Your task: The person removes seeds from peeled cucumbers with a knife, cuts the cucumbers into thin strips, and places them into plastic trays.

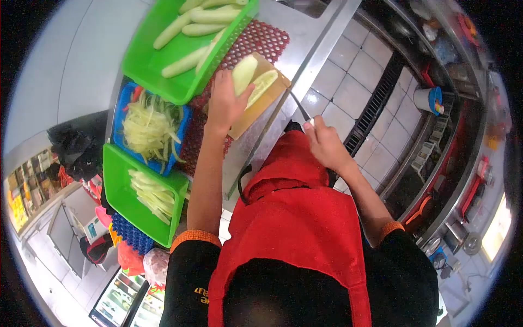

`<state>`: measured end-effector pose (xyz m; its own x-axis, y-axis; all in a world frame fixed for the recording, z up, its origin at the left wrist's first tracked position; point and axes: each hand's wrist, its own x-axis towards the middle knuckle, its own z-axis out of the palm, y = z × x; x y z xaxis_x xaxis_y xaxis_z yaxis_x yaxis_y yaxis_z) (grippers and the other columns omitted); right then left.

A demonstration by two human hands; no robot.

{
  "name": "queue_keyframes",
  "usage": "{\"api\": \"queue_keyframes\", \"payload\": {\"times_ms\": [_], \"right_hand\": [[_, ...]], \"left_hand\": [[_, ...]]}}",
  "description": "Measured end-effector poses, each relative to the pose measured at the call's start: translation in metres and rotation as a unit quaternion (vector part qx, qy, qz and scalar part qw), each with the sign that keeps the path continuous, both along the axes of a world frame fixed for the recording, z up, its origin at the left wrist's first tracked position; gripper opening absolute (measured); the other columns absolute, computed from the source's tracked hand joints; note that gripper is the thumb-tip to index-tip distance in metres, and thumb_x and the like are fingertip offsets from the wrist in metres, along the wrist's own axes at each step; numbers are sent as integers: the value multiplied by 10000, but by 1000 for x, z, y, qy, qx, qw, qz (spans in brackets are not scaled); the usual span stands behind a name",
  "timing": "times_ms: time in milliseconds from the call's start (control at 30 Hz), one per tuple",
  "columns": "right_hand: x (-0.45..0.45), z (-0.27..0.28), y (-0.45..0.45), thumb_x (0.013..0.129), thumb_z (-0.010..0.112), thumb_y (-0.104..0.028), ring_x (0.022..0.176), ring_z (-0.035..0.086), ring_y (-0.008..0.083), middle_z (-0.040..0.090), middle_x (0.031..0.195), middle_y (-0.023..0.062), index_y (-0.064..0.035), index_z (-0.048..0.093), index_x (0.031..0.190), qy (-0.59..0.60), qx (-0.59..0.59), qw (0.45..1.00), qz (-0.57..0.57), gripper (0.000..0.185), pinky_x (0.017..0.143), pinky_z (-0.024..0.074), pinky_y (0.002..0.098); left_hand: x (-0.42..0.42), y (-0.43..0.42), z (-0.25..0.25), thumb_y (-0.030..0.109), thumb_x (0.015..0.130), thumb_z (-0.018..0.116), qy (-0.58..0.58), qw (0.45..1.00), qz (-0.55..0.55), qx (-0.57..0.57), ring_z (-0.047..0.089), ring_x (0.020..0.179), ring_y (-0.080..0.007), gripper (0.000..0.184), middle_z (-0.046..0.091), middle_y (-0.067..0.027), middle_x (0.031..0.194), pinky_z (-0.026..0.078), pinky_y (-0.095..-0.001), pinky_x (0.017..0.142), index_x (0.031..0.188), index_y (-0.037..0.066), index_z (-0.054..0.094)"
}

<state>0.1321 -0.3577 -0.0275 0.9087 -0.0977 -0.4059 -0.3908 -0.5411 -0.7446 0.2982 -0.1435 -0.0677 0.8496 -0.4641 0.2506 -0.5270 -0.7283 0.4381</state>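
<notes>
My left hand (225,103) lies at the near edge of a wooden cutting board (251,116), its fingers spread beside a cucumber split lengthwise. One pale half (244,75) sits by my fingertips, and the other half (263,89) shows its seeded cut face beside my thumb. My right hand (327,143) is closed around the handle of a knife (299,107), whose blade points toward the board's right end. Beneath the board is a red perforated mat (271,39).
A green basket (136,59) of peeled cucumbers stands at the upper left. Below it are a blue basket (117,128) of shredded vegetable and another green basket (114,180) with pale strips. The steel counter's edge (325,56) runs diagonally beside the tiled floor.
</notes>
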Motion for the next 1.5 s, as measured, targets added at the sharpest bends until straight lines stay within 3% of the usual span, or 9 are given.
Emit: {"api": "queue_keyframes", "payload": {"times_ms": [100, 167, 200, 333, 600, 1033, 1300, 1400, 1500], "right_hand": [[6, 23, -2, 984, 450, -279, 623, 573, 455, 553, 633, 263, 2, 443, 925, -8, 55, 998, -40, 287, 576, 442, 463], [12, 40, 4, 980, 462, -249, 595, 571, 419, 541, 621, 241, -4, 455, 941, -34, 96, 994, -35, 248, 562, 438, 427], [16, 51, 9, 975, 475, -218, 567, 568, 384, 530, 609, 220, -10, 466, 956, -55, 136, 989, -35, 209, 548, 434, 392], [31, 110, 42, 956, 498, -152, 573, 587, 372, 552, 647, 208, -5, 484, 1064, -170, 161, 972, -32, 184, 539, 439, 393], [37, 135, 81, 880, 585, -85, 528, 566, 373, 539, 625, 202, -1, 467, 871, -358, 29, 927, 107, 145, 459, 444, 438], [37, 120, 106, 831, 562, -51, 586, 569, 353, 513, 685, 166, -20, 451, 856, -368, -59, 908, 192, 118, 525, 483, 452], [62, 106, 119, 780, 579, -32, 685, 602, 336, 563, 894, 147, -20, 610, 1063, -487, -36, 838, 243, 285, 582, 517, 411], [63, 107, 123, 815, 566, -40, 692, 613, 335, 578, 873, 151, -14, 606, 1043, -489, -41, 828, 271, 232, 586, 516, 412], [64, 108, 131, 869, 545, -72, 726, 633, 348, 596, 835, 164, -15, 581, 1085, -368, 138, 897, 202, 226, 597, 517, 412]], "left_hand": [[4, -4, 47, 246, 831, 695, 11, 992, -32, -122, 574, 781, -384, 495, 566, -213, 924, 497, -441, 712, 1170, -16, 447], [2, -6, 86, 329, 921, 581, 363, 784, 121, -489, 591, 697, -272, 449, 566, -158, 907, 528, -362, 585, 1206, 19, 425], [1, -8, 98, 489, 972, 384, 333, 752, 106, -560, 579, 626, -196, 529, 566, -122, 883, 526, -311, 506, 1279, 58, 393], [11, -1, 146, 649, 930, 131, 219, 706, 80, -669, 549, 513, -211, 778, 562, -125, 766, 483, -309, 409, 1360, 35, 339], [7, 27, 194, 645, 933, 126, 69, 703, 84, -703, 566, 591, -204, 746, 564, -140, 786, 522, -308, 483, 1298, 46, 381], [-19, 48, 218, 649, 929, 191, 85, 606, 79, -787, 557, 596, -225, 699, 546, -115, 824, 515, -340, 462, 1226, 62, 427], [-50, 37, 228, 620, 936, 247, 156, 576, 100, -796, 564, 556, -230, 664, 539, -113, 839, 511, -330, 403, 1196, 43, 449], [-54, 42, 225, 595, 949, 245, 153, 538, 11, -829, 575, 610, -234, 659, 553, -123, 825, 543, -364, 535, 1183, 17, 458], [-60, 38, 218, 556, 968, 244, 93, 636, 74, -762, 580, 705, -237, 638, 570, -143, 815, 529, -392, 696, 1169, -9, 463]]}}
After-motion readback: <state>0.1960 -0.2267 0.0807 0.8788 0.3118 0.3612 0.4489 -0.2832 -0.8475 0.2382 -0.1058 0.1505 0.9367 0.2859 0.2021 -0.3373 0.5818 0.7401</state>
